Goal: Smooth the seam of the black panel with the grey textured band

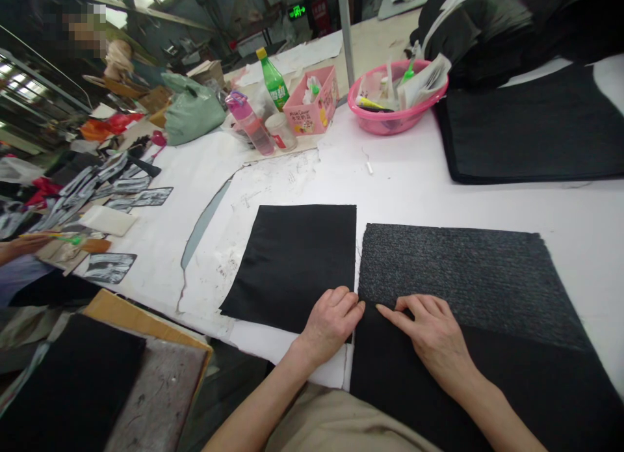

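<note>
A dark grey, ribbed-looking sheet (453, 263) lies on the white table in front of me, and a smooth black fabric sheet (517, 387) covers its near part. My left hand (334, 325) is closed at the black sheet's upper left corner, its thumb and finger pinching the edge. Just to the right, my right hand (433, 335) has its index fingertip on the same edge and its other fingers curled; its thumb is hidden. Another black square piece (302, 263) lies flat on the left, its lower right edge partly under my left hand.
Behind stand a pink basin (390, 120), a pink box (312, 107), a green bottle (273, 81) and a pink water bottle (251, 123). A black fabric stack (531, 127) lies back right. At left, a co-worker's hand (29, 244) holds a brush near coated pieces (111, 268).
</note>
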The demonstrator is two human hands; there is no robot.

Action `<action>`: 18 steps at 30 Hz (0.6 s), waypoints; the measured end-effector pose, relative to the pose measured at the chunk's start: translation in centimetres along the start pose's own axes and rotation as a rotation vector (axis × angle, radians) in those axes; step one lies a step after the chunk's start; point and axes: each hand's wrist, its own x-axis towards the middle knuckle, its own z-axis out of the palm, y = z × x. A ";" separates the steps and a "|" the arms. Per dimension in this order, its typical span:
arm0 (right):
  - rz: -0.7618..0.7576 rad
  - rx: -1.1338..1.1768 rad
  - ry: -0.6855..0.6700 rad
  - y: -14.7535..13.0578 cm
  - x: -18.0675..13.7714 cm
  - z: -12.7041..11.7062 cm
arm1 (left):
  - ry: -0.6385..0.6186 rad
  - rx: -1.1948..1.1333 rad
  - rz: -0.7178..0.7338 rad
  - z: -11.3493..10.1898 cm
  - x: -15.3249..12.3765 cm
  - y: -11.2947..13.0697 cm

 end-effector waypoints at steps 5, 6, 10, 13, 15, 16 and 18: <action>-0.003 -0.015 -0.013 0.0 -0.1 0.2 | 0.106 0.012 -0.101 -0.7 -0.2 0.7; -0.004 -0.016 -0.012 0.0 -0.1 0.2 | 0.125 0.003 -0.126 -0.7 -0.1 1.1; -0.004 -0.028 -0.001 0.0 -0.1 0.2 | 0.082 -0.009 -0.105 0.4 0.3 3.1; 0.003 -0.037 0.002 -0.1 -0.1 0.1 | 0.054 0.029 -0.111 1.5 0.1 3.9; 0.007 -0.042 -0.001 -0.2 -0.1 0.1 | 0.042 0.046 -0.132 1.9 -0.3 3.9; 0.008 -0.043 -0.002 -0.2 -0.1 0.0 | 0.034 0.052 -0.136 2.0 -0.5 3.9; 0.010 -0.042 0.000 -0.2 -0.1 -0.1 | 0.018 0.068 -0.136 1.9 -0.7 3.8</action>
